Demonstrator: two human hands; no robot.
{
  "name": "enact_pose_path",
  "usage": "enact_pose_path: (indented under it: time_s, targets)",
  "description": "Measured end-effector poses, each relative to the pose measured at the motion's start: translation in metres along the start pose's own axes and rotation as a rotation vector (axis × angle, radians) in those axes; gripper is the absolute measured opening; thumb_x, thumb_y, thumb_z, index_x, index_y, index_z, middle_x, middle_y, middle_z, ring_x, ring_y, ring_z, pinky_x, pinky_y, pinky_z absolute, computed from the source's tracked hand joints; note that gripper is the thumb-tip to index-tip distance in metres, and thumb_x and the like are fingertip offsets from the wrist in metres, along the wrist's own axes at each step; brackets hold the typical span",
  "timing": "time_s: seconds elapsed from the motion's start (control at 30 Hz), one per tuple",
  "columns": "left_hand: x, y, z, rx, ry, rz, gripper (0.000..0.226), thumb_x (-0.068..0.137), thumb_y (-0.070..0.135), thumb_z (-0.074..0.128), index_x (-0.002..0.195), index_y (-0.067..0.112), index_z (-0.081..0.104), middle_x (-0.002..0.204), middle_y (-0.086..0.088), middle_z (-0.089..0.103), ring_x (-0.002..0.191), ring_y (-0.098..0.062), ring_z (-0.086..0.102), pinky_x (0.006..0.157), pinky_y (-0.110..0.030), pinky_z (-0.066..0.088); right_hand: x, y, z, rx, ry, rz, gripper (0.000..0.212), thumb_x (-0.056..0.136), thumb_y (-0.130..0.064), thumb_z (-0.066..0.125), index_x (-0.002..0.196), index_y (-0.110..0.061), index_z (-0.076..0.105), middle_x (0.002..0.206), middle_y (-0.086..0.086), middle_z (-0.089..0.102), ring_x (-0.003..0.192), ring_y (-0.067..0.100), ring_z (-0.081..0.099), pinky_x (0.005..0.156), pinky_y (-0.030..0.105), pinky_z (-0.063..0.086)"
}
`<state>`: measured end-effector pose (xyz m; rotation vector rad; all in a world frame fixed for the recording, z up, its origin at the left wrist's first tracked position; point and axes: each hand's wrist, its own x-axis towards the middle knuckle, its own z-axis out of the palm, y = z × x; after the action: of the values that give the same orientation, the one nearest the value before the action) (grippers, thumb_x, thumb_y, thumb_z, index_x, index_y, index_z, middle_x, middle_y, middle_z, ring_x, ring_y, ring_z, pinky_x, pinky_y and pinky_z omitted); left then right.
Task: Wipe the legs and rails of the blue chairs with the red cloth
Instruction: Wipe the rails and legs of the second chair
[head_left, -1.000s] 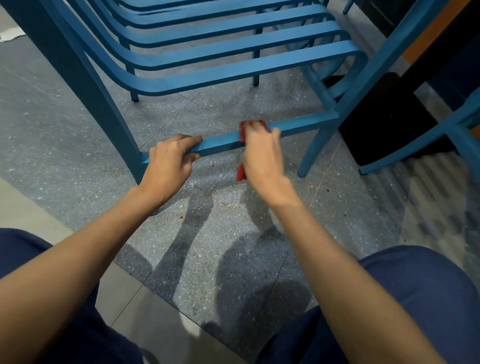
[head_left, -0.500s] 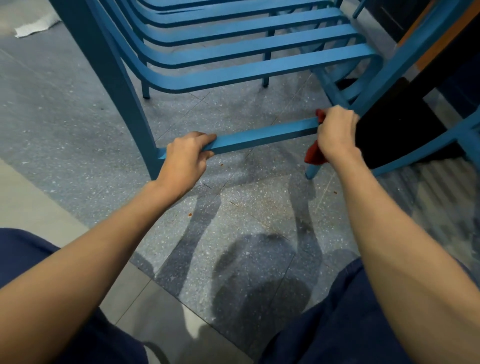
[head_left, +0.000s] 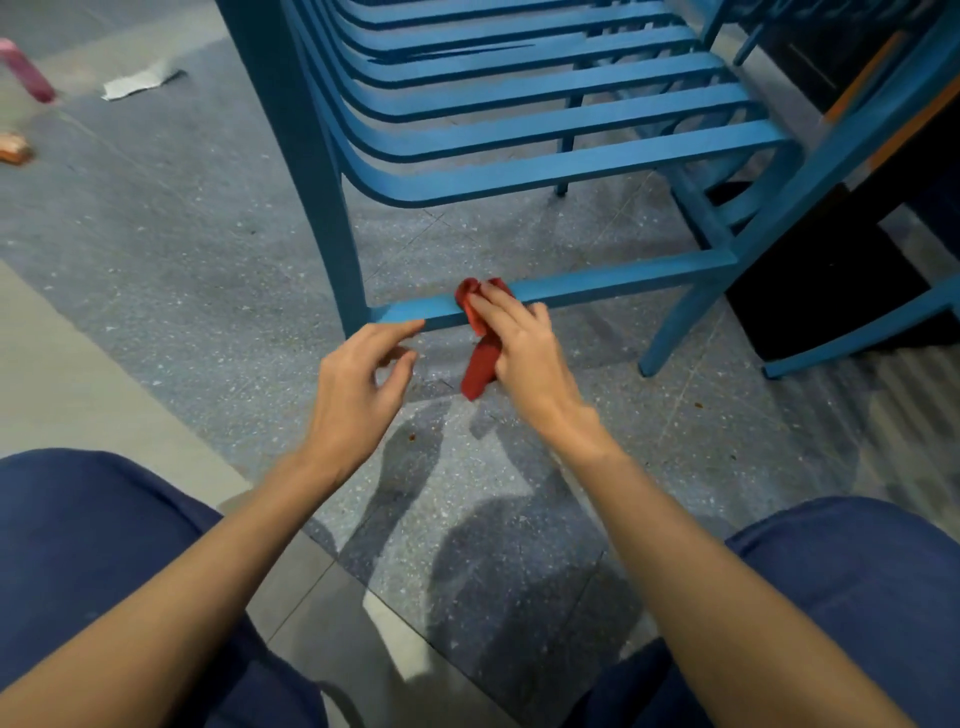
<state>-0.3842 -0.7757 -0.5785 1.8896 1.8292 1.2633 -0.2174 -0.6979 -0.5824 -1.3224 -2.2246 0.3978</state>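
A stack of blue chairs (head_left: 545, 109) stands in front of me on the floor. Its low front rail (head_left: 623, 278) runs between the left leg (head_left: 322, 208) and the right leg (head_left: 675, 338). My right hand (head_left: 519, 348) holds the red cloth (head_left: 480, 358) against the rail's left part, with the cloth's tail hanging below. My left hand (head_left: 358, 384) hovers just under the rail's left end, fingers loosely spread, holding nothing.
A second blue chair (head_left: 857, 332) and a dark cabinet base (head_left: 831, 291) are at the right. A scrap of paper (head_left: 140, 83) and a pink object (head_left: 26, 70) lie on the speckled floor at far left. My knees in blue trousers frame the bottom.
My right hand slid the red cloth from the rail's right end back to its left part. My left hand let go of the rail and dropped slightly below it.
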Motion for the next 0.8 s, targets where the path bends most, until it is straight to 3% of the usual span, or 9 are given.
enact_pose_path:
  time_s: [0.1, 0.27, 0.4, 0.53, 0.63, 0.8]
  targets:
    - [-0.012, -0.005, -0.003, -0.031, -0.012, -0.117, 0.030, 0.088, 0.007, 0.062, 0.117, 0.014, 0.064, 0.098, 0.002, 0.068, 0.076, -0.004, 0.063, 0.079, -0.015, 0.050, 0.005, 0.018, -0.016, -0.059, 0.057, 0.072, 0.049, 0.089, 0.013, 0.050, 0.135, -0.006, 0.053, 0.142, 0.010, 0.051, 0.113, 0.030, 0.048, 0.104, 0.038, 0.041]
    - [-0.020, -0.007, 0.012, -0.117, -0.083, -0.376, 0.025, 0.091, 0.022, 0.059, 0.115, 0.021, 0.065, 0.087, 0.007, 0.069, 0.074, -0.006, 0.067, 0.075, -0.028, 0.056, 0.014, -0.011, -0.008, -0.006, 0.124, 0.301, 0.051, 0.092, 0.011, 0.039, 0.140, -0.005, 0.044, 0.145, 0.008, 0.044, 0.115, 0.024, 0.039, 0.103, 0.029, 0.033]
    - [-0.033, -0.016, 0.021, -0.152, -0.174, -0.572, 0.026, 0.088, 0.016, 0.055, 0.109, 0.024, 0.068, 0.083, 0.005, 0.071, 0.071, -0.014, 0.069, 0.074, -0.039, 0.058, 0.008, -0.050, 0.024, 0.064, 0.058, 0.167, 0.053, 0.090, 0.012, 0.039, 0.140, -0.004, 0.045, 0.144, 0.010, 0.044, 0.113, 0.027, 0.038, 0.102, 0.033, 0.035]
    - [-0.038, -0.019, 0.018, -0.193, -0.150, -0.782, 0.025, 0.086, 0.008, 0.049, 0.097, 0.023, 0.066, 0.084, -0.004, 0.070, 0.076, -0.021, 0.068, 0.074, -0.044, 0.057, 0.001, -0.068, 0.044, 0.170, 0.050, 0.123, 0.055, 0.088, 0.015, 0.041, 0.138, -0.005, 0.050, 0.145, 0.008, 0.045, 0.116, 0.026, 0.041, 0.100, 0.022, 0.032]
    - [-0.036, -0.010, 0.012, -0.402, -0.007, -0.953, 0.023, 0.091, 0.007, 0.043, 0.106, 0.011, 0.059, 0.083, -0.005, 0.065, 0.073, -0.019, 0.063, 0.074, -0.040, 0.058, -0.006, -0.069, 0.049, 0.276, 0.036, 0.125, 0.048, 0.089, 0.012, 0.048, 0.131, -0.007, 0.059, 0.142, 0.008, 0.050, 0.124, 0.024, 0.044, 0.102, 0.010, 0.022]
    - [-0.031, 0.003, -0.004, -0.991, 0.050, -1.222, 0.024, 0.095, 0.025, 0.038, 0.100, 0.014, 0.059, 0.089, -0.007, 0.061, 0.081, -0.022, 0.060, 0.070, -0.037, 0.052, -0.023, -0.078, 0.039, 0.535, 0.047, 0.153, 0.036, 0.087, 0.002, 0.046, 0.114, -0.002, 0.069, 0.126, 0.011, 0.063, 0.122, 0.013, 0.053, 0.102, 0.003, 0.029]
